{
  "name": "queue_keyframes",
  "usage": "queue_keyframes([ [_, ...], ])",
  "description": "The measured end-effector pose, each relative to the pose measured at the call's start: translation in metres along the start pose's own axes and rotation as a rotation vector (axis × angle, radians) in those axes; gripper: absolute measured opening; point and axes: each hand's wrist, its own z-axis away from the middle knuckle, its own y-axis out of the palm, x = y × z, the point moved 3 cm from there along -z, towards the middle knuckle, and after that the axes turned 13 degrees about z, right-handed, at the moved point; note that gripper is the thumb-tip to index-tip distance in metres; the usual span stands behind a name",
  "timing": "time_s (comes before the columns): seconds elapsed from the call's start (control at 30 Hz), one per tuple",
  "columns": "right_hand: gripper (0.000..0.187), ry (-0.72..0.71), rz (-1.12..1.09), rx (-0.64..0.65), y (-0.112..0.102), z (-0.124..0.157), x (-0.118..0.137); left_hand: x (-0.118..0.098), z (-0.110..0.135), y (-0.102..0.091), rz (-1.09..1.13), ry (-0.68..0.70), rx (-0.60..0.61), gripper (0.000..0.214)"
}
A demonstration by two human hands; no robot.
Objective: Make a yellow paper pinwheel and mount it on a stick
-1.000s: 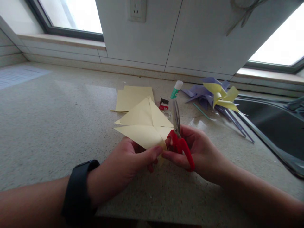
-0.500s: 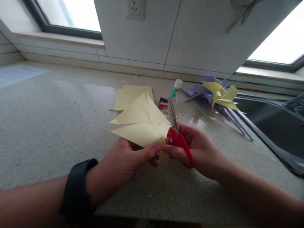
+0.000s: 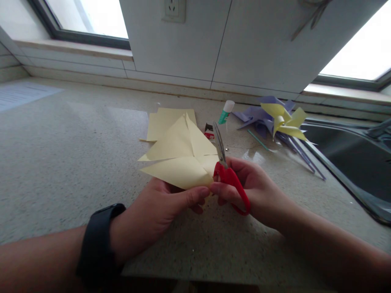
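A pale yellow sheet of paper (image 3: 180, 156), cut into pointed flaps, is raised just above the speckled countertop (image 3: 67, 154). My left hand (image 3: 161, 211), with a black watch on its wrist, pinches the sheet's near corner between thumb and fingers. My right hand (image 3: 253, 189) is closed round the red handles of a pair of scissors (image 3: 226, 171). The scissor blades point away from me along the paper's right edge and look nearly closed.
Spare yellow sheets (image 3: 166, 122) lie flat behind the held paper. A glue stick (image 3: 226, 112) and a small red and black box (image 3: 209, 131) sit beside them. Finished purple and yellow pinwheels (image 3: 279, 118) lie at the right. A sink (image 3: 351, 162) borders the counter's right side.
The paper and scissors have shifted slightly left and the scissor blades have tilted a little leftward. Both hands keep their grips.
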Motion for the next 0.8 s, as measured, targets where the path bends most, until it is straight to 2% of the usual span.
queue_keyframes([
  [0.17,0.034,-0.003,-0.022,0.012,0.0004,-0.0005,-0.002,0.0008,0.0001,-0.0005,0.018,-0.015,0.005,0.037],
  [0.33,0.03,-0.032,-0.009,-0.018,0.0005,0.0,-0.002,0.0014,0.0007,-0.0005,-0.056,-0.096,0.015,0.03],
  [0.53,0.028,-0.074,0.106,-0.093,0.0,0.0023,0.0017,0.001,0.0001,0.0018,-0.092,-0.148,0.03,0.019],
  [0.8,0.025,-0.124,0.134,-0.107,-0.0009,0.0029,0.0009,0.0025,0.0006,0.0043,-0.124,-0.18,0.033,0.022],
])
